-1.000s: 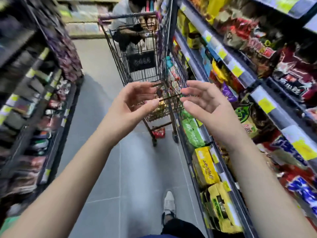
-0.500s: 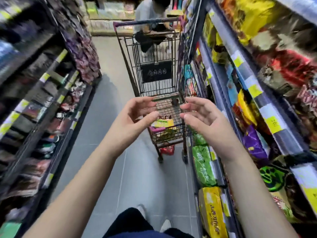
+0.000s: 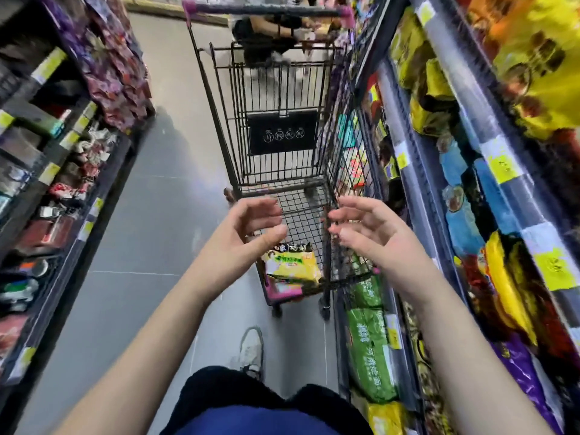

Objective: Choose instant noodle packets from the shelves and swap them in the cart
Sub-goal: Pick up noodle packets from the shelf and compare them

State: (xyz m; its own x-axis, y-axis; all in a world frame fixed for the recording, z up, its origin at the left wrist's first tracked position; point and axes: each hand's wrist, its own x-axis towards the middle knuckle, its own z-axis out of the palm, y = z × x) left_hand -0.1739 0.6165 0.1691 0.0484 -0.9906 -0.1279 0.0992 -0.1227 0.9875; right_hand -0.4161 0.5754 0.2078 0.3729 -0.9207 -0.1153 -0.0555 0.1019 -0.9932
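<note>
**Both hands empty above the cart's near end**

The left hand's [image 3: 248, 233] fingers [image 3: 263, 205] are loosely curved and spread, thumb apart from the rest, holding nothing. The right hand's [image 3: 373, 237] fingers [image 3: 348, 204] are curved the same way and also empty. The palms face each other with a clear gap between them, and neither hand touches the wire.

Just below that gap, nearer the left thumb, a yellow packet [image 3: 293, 266] lies flat in the near end of the cart [image 3: 276, 171], with a darker packet edge showing at its far side. The wire basket runs away from the fingers. A black sign [image 3: 281, 131] hangs on its far wall, and the handle [image 3: 266, 8] with pink ends sits beyond that.

Past the handle is another person [image 3: 266, 36], blurred.

Right of the right hand, close beside the cart, stand the noodle shelves [image 3: 508, 183], packed with yellow, blue, red and purple packets behind yellow price tags. Green packets [image 3: 370, 350] fill the low shelf under the right forearm.

Well to the left of the left hand, across the grey floor [image 3: 150, 215], are the other shelves [image 3: 47, 183] with small dark goods.

Below the forearms, a white shoe [image 3: 251, 350] is on the floor behind the cart.
</note>
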